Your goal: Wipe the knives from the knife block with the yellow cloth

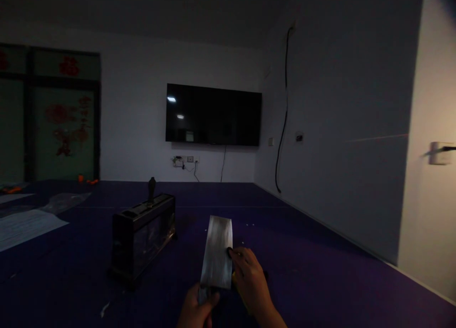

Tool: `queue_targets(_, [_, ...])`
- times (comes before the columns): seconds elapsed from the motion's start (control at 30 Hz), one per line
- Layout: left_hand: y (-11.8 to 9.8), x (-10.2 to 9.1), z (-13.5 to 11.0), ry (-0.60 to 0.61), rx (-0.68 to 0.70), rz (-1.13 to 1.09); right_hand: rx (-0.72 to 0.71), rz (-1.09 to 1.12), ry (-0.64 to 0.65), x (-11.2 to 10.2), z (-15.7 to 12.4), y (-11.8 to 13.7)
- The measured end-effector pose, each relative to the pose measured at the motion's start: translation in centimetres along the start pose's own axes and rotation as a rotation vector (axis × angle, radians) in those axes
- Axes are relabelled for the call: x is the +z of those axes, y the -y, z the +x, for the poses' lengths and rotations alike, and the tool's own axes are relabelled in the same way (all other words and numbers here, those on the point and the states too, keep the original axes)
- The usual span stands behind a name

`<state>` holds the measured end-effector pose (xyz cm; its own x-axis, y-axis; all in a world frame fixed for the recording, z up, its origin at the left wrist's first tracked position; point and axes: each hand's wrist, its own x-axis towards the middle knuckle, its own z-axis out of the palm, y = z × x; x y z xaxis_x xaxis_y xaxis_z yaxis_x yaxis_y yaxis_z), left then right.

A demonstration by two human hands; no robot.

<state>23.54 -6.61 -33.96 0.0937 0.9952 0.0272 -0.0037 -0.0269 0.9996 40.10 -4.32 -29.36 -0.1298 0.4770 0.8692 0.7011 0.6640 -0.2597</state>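
Note:
My left hand point(198, 307) is closed around the handle of a cleaver point(217, 252), whose broad grey blade points up and away from me. Beside the blade's right edge is my right hand point(251, 275), its fingers pinched on a small dark piece point(230, 253) that I cannot make out. The piece meets the blade about halfway along. Something yellow point(242, 294) shows partly beneath my right hand, mostly hidden. To the left stands a dark knife block point(142, 235) with clear sides and one dark handle point(152, 188) sticking up from its top.
The purple surface point(313, 271) runs to the walls. White paper point(30, 226) and clear plastic wrap point(66, 202) lie at the left, orange items point(87, 179) farther back. A few white scraps point(104, 310) are scattered. A television point(213, 115) hangs on the far wall.

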Motion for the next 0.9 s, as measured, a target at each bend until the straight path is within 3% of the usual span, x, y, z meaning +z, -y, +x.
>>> queue_targets(0.4, [1.0,0.4,1.3,-0.087,-0.031,-0.096,0.057,-0.020,0.196,0.8,-0.2,1.5])
queue_targets(0.67, [-0.4,0.2,0.2,-0.089,-0.062,-0.230,0.020,-0.011,0.317,0.9,-0.2,2.2])
queue_targets(0.9, [-1.8,0.3,-0.8,-0.087,-0.065,-0.221,0.046,-0.003,0.366,0.3,0.1,2.7])
